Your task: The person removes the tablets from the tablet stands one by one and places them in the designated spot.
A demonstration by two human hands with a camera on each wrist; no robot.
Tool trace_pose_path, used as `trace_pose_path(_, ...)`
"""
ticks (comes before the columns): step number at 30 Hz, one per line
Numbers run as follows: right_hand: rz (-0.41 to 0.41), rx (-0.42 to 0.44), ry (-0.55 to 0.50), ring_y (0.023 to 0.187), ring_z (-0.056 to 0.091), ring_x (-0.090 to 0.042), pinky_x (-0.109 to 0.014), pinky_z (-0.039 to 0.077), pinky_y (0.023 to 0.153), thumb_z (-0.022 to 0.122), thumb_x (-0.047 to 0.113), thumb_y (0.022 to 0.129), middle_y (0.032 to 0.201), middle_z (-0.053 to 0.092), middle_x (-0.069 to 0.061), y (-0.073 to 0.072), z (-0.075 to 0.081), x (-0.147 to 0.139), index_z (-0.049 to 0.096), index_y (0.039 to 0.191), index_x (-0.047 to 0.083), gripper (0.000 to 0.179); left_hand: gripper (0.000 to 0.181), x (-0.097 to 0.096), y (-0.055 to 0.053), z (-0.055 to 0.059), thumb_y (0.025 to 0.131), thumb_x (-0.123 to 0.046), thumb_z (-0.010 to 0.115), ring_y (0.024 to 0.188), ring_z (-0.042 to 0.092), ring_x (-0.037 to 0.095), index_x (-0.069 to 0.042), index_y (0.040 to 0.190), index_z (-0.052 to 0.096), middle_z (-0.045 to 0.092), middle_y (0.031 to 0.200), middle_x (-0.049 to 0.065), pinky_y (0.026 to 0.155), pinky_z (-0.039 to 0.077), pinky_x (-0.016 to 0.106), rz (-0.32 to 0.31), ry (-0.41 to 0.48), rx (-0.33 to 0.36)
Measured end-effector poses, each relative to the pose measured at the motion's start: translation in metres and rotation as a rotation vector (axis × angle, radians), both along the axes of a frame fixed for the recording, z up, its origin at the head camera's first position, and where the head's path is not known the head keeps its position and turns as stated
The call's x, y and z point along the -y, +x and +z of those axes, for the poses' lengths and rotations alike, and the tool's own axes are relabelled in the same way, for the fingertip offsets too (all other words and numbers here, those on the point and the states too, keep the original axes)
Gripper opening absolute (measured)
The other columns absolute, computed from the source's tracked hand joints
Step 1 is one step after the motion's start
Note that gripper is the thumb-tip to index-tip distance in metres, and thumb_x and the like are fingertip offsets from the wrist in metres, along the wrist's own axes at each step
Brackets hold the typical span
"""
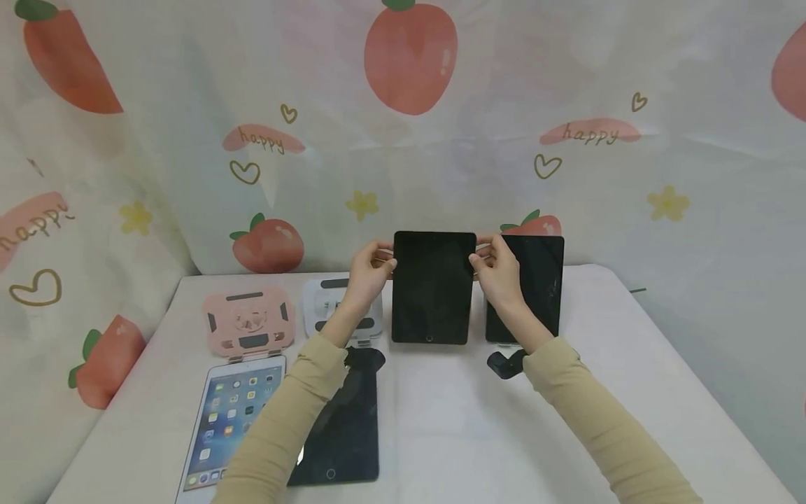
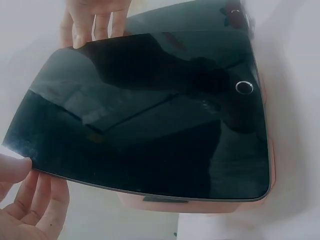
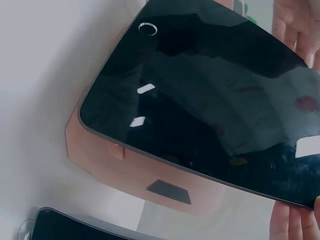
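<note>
Both hands hold a black tablet (image 1: 432, 287) upright between them near the back of the table, its dark screen facing me and its round home button at the bottom. My left hand (image 1: 369, 274) pinches the tablet's left edge near the top, thumb in front. On the opposite edge my right hand (image 1: 500, 271) pinches at about the same height. Behind the tablet, a pink stand (image 3: 132, 170) shows past its edges in the right wrist view; the tablet hides most of it. Whether the tablet touches this stand I cannot tell.
Right of it, another dark tablet (image 1: 541, 280) stands propped up. A pink stand (image 1: 248, 318) and a white stand (image 1: 315, 308) are at the back left. In front of them lie a white tablet (image 1: 236, 413) with lit icons and a black tablet (image 1: 346, 434). A patterned cloth (image 1: 428, 175) hangs behind.
</note>
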State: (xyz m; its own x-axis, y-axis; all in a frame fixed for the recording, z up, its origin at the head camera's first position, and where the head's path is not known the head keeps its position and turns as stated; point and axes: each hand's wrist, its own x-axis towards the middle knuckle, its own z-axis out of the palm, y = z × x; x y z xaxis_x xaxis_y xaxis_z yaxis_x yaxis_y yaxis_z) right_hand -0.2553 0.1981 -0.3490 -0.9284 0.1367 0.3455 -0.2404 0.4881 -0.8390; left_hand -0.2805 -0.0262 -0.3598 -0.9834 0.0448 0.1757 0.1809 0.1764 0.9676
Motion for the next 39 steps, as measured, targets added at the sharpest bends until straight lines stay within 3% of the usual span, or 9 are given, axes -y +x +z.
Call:
trace_pose_path(7, 0.047, 0.022, -0.033, 0.066, 0.058, -0.005, -0.020, 0.055, 0.062, 0.056, 0.005, 0.095, 0.094, 0.058, -0.017, 0.013, -0.002, -0.005, 0.052, 0.123, 0.003, 0.028, 0.025, 0.002, 0.014, 0.000, 0.091, 0.000, 0.058, 0.082, 0.059, 0.016, -0.004, 0.115, 0.062, 0.062, 0.101, 0.013, 0.074, 0.057, 0.028, -0.043, -0.006, 0.006)
trace_pose_path(13, 0.102, 0.088, -0.084, 0.067, 0.058, -0.002, -0.024, 0.057, 0.064, 0.057, 0.006, 0.094, 0.089, 0.057, -0.009, 0.025, -0.005, -0.012, 0.051, 0.124, 0.000, 0.031, 0.027, 0.002, 0.025, -0.002, 0.089, 0.001, 0.061, 0.075, 0.061, 0.014, -0.003, 0.116, 0.063, 0.063, 0.097, 0.015, 0.071, 0.058, 0.029, -0.049, -0.028, 0.035)
trace_pose_path(20, 0.132, 0.193, -0.127, 0.070, 0.058, -0.003, -0.021, 0.056, 0.065, 0.057, 0.005, 0.094, 0.085, 0.055, 0.001, 0.034, -0.009, -0.016, 0.049, 0.125, -0.002, 0.033, 0.027, 0.005, 0.034, -0.007, 0.089, 0.000, 0.062, 0.068, 0.061, 0.011, -0.002, 0.116, 0.063, 0.063, 0.093, 0.013, 0.070, 0.059, 0.031, -0.081, -0.056, 0.074)
trace_pose_path(30, 0.174, 0.349, -0.172, 0.069, 0.058, -0.008, -0.027, 0.057, 0.069, 0.057, 0.009, 0.094, 0.079, 0.056, 0.008, 0.047, -0.020, -0.021, 0.047, 0.125, -0.003, 0.034, 0.023, 0.010, 0.047, -0.020, 0.088, 0.002, 0.061, 0.065, 0.058, 0.012, 0.000, 0.111, 0.061, 0.057, 0.084, 0.004, 0.066, 0.057, 0.028, -0.136, 0.032, 0.211)
trace_pose_path(39, 0.198, 0.450, -0.195, 0.068, 0.060, -0.008, -0.026, 0.057, 0.069, 0.056, 0.006, 0.093, 0.074, 0.059, 0.010, 0.055, -0.035, -0.023, 0.047, 0.124, -0.005, 0.034, 0.025, 0.014, 0.058, -0.038, 0.087, 0.003, 0.059, 0.067, 0.060, 0.013, 0.002, 0.112, 0.059, 0.058, 0.085, 0.006, 0.069, 0.059, 0.032, -0.178, 0.072, 0.312)
